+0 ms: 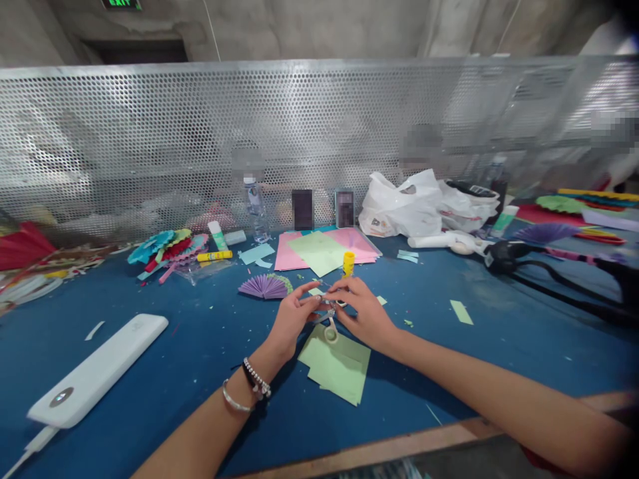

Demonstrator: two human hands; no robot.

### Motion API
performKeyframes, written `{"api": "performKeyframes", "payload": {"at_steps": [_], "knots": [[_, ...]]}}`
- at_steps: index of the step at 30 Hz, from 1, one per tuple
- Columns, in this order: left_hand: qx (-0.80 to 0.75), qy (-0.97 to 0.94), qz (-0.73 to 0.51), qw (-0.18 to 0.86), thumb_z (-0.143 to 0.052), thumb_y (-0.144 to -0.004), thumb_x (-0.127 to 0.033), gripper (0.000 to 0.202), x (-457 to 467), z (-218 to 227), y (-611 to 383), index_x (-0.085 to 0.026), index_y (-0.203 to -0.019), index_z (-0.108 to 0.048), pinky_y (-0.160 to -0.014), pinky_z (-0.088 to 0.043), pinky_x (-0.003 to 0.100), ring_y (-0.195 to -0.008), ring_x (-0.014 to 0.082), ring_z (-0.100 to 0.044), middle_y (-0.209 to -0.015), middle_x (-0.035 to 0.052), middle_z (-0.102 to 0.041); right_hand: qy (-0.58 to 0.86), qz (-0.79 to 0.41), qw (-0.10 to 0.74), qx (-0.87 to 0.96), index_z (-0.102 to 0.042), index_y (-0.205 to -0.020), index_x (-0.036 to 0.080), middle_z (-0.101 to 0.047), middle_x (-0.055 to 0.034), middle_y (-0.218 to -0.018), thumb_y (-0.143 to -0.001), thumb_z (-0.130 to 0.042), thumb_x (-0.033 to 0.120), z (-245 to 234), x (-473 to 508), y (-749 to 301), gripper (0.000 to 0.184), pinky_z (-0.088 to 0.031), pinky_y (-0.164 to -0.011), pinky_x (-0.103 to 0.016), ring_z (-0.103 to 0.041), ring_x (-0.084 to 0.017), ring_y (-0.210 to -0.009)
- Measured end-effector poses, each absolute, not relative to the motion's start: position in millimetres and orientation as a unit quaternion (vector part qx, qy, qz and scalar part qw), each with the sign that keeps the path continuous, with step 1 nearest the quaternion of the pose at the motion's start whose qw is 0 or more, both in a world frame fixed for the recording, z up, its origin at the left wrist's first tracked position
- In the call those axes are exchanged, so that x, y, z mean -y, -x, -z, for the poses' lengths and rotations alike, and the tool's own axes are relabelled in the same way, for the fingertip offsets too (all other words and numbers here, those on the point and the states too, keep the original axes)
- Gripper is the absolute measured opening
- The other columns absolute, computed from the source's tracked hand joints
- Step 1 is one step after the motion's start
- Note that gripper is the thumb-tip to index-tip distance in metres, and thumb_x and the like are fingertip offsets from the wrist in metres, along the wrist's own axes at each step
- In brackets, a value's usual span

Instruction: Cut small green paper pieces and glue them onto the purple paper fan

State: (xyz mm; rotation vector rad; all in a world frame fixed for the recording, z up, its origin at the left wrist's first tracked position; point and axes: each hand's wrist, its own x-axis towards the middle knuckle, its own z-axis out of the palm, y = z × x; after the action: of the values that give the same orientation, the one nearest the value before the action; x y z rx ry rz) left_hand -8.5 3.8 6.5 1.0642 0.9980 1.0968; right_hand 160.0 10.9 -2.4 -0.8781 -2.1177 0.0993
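Note:
My left hand (292,322) and my right hand (367,313) meet above the middle of the table, fingertips pinched close together. Whatever small thing sits between them is too hidden to name. Just under the fingers is a pair of scissors (331,334) with pale handles; I cannot tell whether a finger touches it. Light green paper sheets (339,372) lie stacked below the hands. A folded purple paper fan (264,286) with a green edge rests left of my left hand. Behind my right hand a yellow glue stick (348,265) stands upright.
Pink and green paper sheets (324,251) lie farther back. A white power bank (100,372) with a cable occupies the left; colourful paper fans (167,249) lie beyond it. White plastic bags (402,203) and a black strap (559,286) are at right. A perforated metal panel (200,133) stands behind.

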Motion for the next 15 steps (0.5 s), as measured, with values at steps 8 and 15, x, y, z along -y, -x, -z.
{"api": "performKeyframes", "payload": {"at_steps": [8,15], "knots": [[-0.445,-0.488,-0.479,0.577,-0.065,-0.069,-0.031,0.046,-5.3,-5.0,8.0,-0.014,-0.109,-0.052,-0.062,-0.045,0.020,-0.073,0.0141,-0.065,-0.078,0.0066,-0.069,0.356,-0.137,0.422,0.822,-0.060,-0.095,0.022,-0.052,-0.0067,-0.101,-0.080,-0.048,0.017,-0.1,-10.3,-158.2,0.020,-0.042,-0.085,-0.035,-0.049,-0.018,-0.098],[-0.458,-0.524,-0.458,0.553,-0.065,-0.068,-0.030,0.043,-3.2,-6.5,5.5,-0.014,-0.106,-0.052,-0.061,-0.046,0.020,-0.071,0.0146,-0.064,-0.082,0.0080,-0.070,0.403,-0.292,0.427,0.755,-0.056,-0.085,0.019,-0.053,-0.0038,-0.092,-0.080,-0.053,0.030,4.9,-16.8,-155.1,0.012,-0.044,-0.059,-0.022,-0.052,-0.013,-0.079]]}}
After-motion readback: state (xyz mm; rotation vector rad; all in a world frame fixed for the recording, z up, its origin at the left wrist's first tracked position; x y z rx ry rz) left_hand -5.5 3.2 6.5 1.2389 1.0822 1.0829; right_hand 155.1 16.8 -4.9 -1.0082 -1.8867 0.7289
